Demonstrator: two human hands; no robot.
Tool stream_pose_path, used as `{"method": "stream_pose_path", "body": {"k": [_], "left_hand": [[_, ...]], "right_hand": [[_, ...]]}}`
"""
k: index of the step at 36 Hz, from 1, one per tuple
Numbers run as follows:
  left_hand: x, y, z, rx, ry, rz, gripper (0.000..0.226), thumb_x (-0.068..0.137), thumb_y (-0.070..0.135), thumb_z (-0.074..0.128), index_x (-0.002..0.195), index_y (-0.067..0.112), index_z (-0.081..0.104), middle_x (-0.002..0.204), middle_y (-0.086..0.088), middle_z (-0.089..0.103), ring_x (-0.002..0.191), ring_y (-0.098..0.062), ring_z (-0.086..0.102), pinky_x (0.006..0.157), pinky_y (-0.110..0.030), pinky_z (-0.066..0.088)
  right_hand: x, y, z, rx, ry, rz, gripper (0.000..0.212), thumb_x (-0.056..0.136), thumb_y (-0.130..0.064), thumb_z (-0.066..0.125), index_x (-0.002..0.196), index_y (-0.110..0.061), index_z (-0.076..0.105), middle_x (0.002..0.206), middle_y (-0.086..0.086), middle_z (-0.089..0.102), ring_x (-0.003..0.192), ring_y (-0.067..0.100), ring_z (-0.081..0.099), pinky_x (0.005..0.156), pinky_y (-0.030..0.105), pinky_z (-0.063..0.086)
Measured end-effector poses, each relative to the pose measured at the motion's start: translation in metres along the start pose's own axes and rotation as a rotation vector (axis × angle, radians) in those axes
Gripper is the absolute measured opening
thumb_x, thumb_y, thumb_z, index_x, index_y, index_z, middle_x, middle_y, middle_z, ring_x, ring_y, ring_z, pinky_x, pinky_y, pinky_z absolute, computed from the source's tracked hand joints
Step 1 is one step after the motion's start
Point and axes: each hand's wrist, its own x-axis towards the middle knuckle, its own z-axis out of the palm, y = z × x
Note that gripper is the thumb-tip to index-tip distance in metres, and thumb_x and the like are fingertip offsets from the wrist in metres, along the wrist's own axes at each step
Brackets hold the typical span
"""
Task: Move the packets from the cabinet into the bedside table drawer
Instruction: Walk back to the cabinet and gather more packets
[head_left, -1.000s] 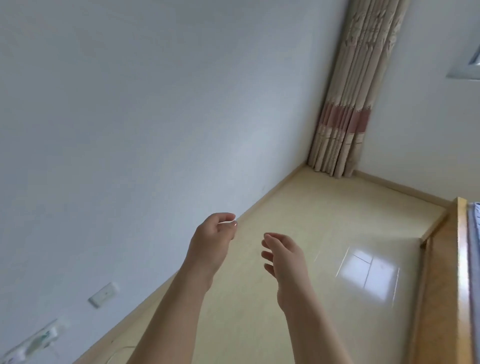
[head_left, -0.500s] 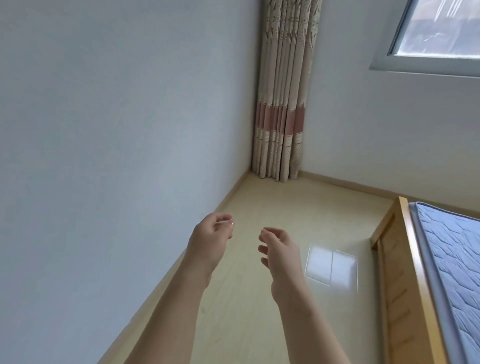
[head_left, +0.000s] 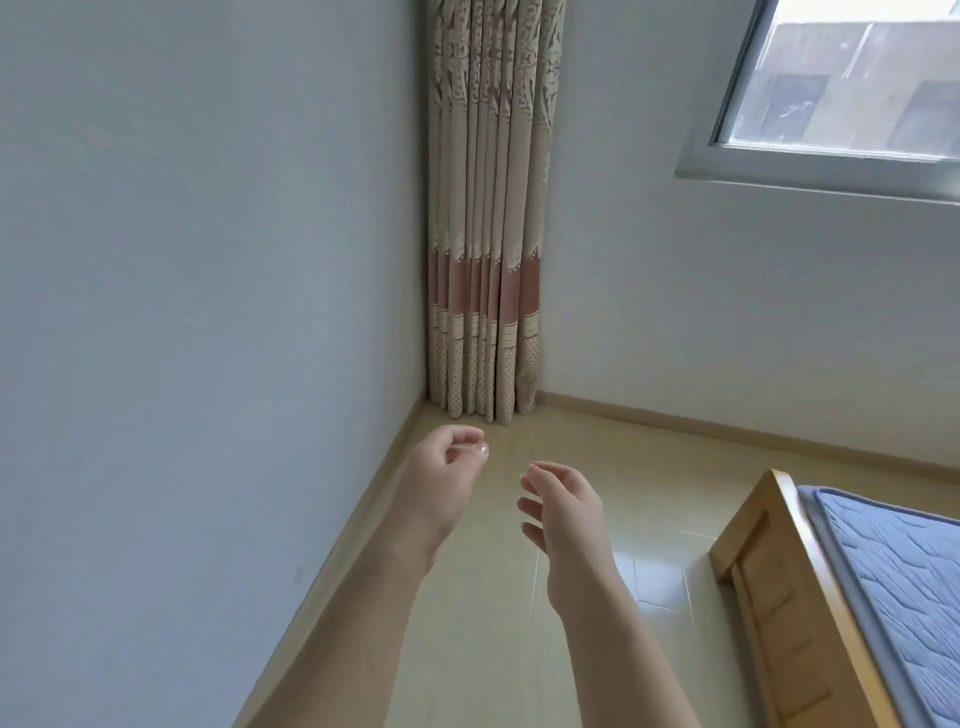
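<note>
Neither the packets, the cabinet nor the bedside table drawer shows in the head view, so where the packets lie and how many are already moved cannot be told. Judging by the bare hands, no packet is being carried at this moment, and at least a walk to the cabinet or the drawer is probably left. The left hand (head_left: 436, 483) is held out over the floor (head_left: 493, 649) near the foot of the wall (head_left: 208, 312), fingers loosely curled and thumb tip close to the forefinger, its grip holding nothing. The right hand (head_left: 566, 514) is just beside it, fingers relaxed and slightly apart, its grip likewise empty. No table or other surface is in view. The floor is pale and glossy, with a patch of reflected light near the bed frame (head_left: 779, 613). A patterned beige and pink curtain (head_left: 488, 260) hangs gathered in the far corner of the room and reaches the floor. A window (head_left: 841, 93) sits high on the far wall at the upper right. The wooden bed frame at the lower right edge carries a blue quilted mattress (head_left: 904, 582).
</note>
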Motion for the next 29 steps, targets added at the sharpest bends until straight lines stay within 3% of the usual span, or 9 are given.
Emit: {"method": "stream_pose_path", "body": {"k": [11,18,22,29], "left_hand": [[0.199,0.016,0.121,0.04,-0.191,-0.013,0.015,0.094,0.017,0.053,0.088,0.03,0.059,0.096,0.004,0.064,0.09,-0.013,0.06,0.073,-0.025,0.045],[0.313,0.043,0.233,0.061,-0.238,-0.037,0.016,0.094,0.018,0.053,0.087,0.03,0.06,0.093,0.002,0.066,0.087,-0.013,0.061,0.081,-0.032,0.047],[0.369,0.068,0.298,0.043,-0.284,-0.007,0.012,0.094,0.016,0.052,0.095,0.025,0.061,0.093,0.003,0.064,0.083,-0.01,0.059,0.077,-0.028,0.045],[0.463,0.081,0.404,0.02,-0.376,-0.034,0.019,0.095,0.013,0.051,0.084,0.028,0.058,0.09,0.001,0.063,0.08,-0.011,0.058,0.074,-0.028,0.044]], "right_hand": [[0.196,-0.055,-0.053,0.151,0.245,0.02,0.012,0.093,-0.013,0.051,0.085,-0.019,0.057,0.089,0.001,0.059,0.078,0.014,0.054,0.065,0.026,0.041],[0.328,-0.104,-0.117,0.159,0.283,0.025,0.014,0.093,-0.013,0.051,0.082,-0.021,0.056,0.086,0.0,0.059,0.075,0.012,0.054,0.065,0.025,0.041],[0.394,-0.136,-0.153,0.173,0.314,0.008,0.014,0.093,-0.014,0.051,0.082,-0.021,0.057,0.088,0.0,0.06,0.074,0.011,0.054,0.068,0.025,0.041],[0.497,-0.161,-0.22,0.176,0.406,0.042,0.012,0.094,-0.016,0.051,0.085,-0.021,0.057,0.092,0.001,0.059,0.075,0.011,0.054,0.066,0.025,0.041]]}}
